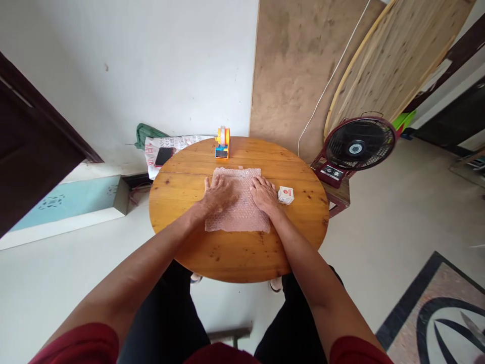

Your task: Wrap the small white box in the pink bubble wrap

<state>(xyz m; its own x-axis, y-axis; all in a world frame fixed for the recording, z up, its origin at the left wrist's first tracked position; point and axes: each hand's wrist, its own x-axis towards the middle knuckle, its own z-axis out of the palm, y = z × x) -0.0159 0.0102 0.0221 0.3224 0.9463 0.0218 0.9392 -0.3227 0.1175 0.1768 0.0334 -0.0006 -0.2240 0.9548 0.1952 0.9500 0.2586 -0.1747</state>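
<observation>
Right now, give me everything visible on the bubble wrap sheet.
The bubble wrap sheet is pinkish, translucent plastic, roughly rectangular, with a bubbled texture. It lies flat near the middle of the round wooden table, its edges slightly uneven. The left hand and the right hand both press palm-down on it, fingers spread. A small white box sits just off its right edge, apparently not touching it.

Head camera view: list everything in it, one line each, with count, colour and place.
bubble wrap sheet: 1, pinkish, flat at the table's middle
small box: 1, white and red, right of the sheet
tape dispenser: 1, orange and blue, table's far edge
round table: 1, wooden
fan: 1, dark red and black, right of the table
phone: 1, black, on printed paper left of the table
left hand: 1, flat on the sheet
right hand: 1, flat on the sheet
</observation>
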